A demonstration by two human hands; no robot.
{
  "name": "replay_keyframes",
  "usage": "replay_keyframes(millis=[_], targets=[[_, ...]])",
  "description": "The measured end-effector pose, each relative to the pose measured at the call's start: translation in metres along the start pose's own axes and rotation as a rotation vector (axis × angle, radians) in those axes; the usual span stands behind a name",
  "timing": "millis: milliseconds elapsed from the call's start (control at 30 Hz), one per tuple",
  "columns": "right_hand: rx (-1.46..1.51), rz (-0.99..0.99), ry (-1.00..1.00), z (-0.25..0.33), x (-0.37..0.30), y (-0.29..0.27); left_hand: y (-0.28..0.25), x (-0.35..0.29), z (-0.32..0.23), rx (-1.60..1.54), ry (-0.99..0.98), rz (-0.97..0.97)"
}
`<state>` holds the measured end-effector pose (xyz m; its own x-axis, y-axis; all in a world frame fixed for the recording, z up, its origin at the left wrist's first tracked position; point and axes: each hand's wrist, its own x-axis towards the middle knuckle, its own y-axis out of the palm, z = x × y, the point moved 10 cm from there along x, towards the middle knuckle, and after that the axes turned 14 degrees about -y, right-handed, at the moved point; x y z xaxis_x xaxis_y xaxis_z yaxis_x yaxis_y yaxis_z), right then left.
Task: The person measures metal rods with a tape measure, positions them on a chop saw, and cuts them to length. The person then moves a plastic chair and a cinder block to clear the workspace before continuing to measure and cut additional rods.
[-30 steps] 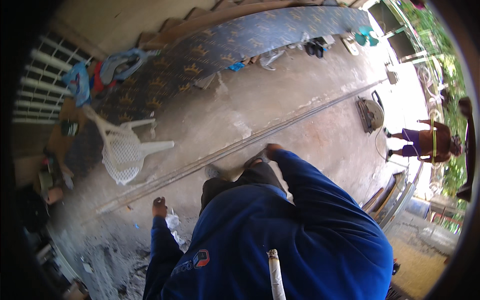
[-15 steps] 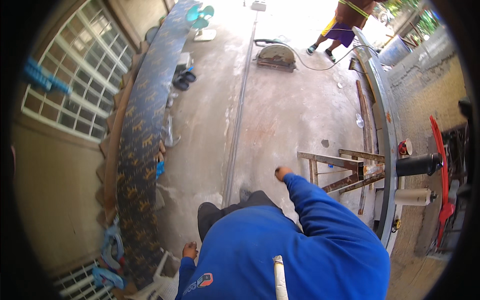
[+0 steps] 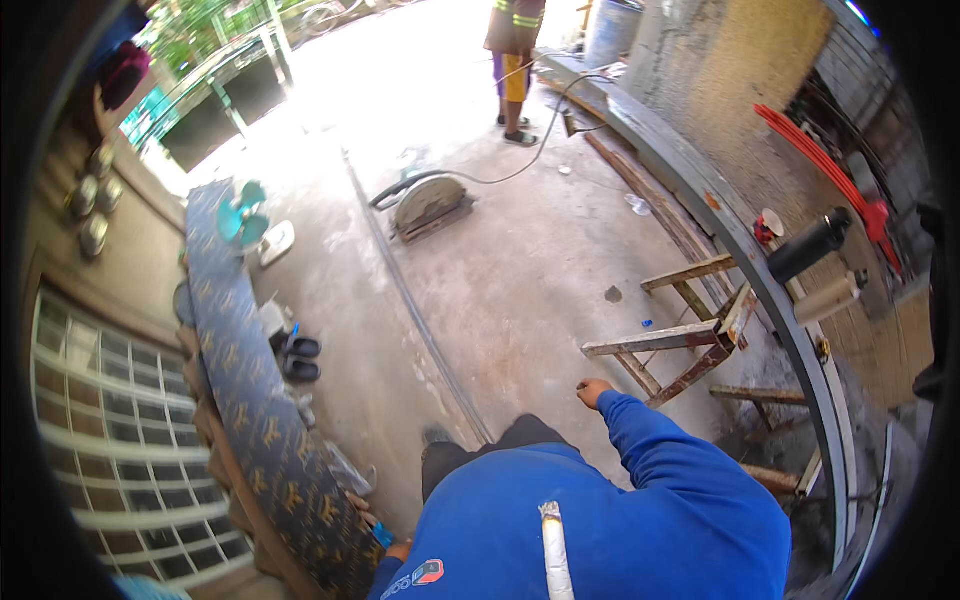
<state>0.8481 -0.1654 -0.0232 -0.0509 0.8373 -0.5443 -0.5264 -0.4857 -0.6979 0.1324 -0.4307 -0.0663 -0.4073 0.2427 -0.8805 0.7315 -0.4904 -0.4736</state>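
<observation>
My right hand (image 3: 593, 392) hangs over the concrete floor with its fingers loosely curled, and I see nothing in it. Nearest to it is a rusty metal trestle (image 3: 655, 340). Low at the left, my left hand (image 3: 400, 551) shows only in part beside the bench covered in dark patterned material (image 3: 262, 400); its fingers are hidden. A small blue thing (image 3: 382, 535) lies close to that hand, and I cannot tell whether they touch. A long thin metal bar (image 3: 408, 306) runs along the floor ahead of me. Beyond it, to the right, sits a cut-off saw (image 3: 430, 208) with a cable.
A long grey steel beam (image 3: 690, 175) curves along the right side, with a black bottle (image 3: 810, 245) and a whitish bottle (image 3: 830, 298) by it. A teal fan (image 3: 242, 215) and dark sandals (image 3: 300, 357) are at the left. Another person (image 3: 515, 60) stands far ahead.
My view has swung left, so the saw, bench and trestle sit elsewhere in the picture. My left hand is now mostly hidden by the bench side. The other person's legs have turned and stand closer together.
</observation>
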Motion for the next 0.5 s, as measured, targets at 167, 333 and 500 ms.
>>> replay_keyframes(millis=[167, 333, 500], targets=[[0.281, -0.044, 0.242, 0.009, -0.006, -0.013, -0.259, 0.065, -0.184, 0.015, 0.275, -0.442], [0.769, -0.335, 0.523, -0.024, 0.039, -0.038, -0.424, 0.085, -0.410, -0.240, 0.299, -0.466], [0.963, -0.529, 0.542, -0.058, 0.167, -0.129, -0.412, 0.065, -0.580, -0.268, 0.555, -0.480]])
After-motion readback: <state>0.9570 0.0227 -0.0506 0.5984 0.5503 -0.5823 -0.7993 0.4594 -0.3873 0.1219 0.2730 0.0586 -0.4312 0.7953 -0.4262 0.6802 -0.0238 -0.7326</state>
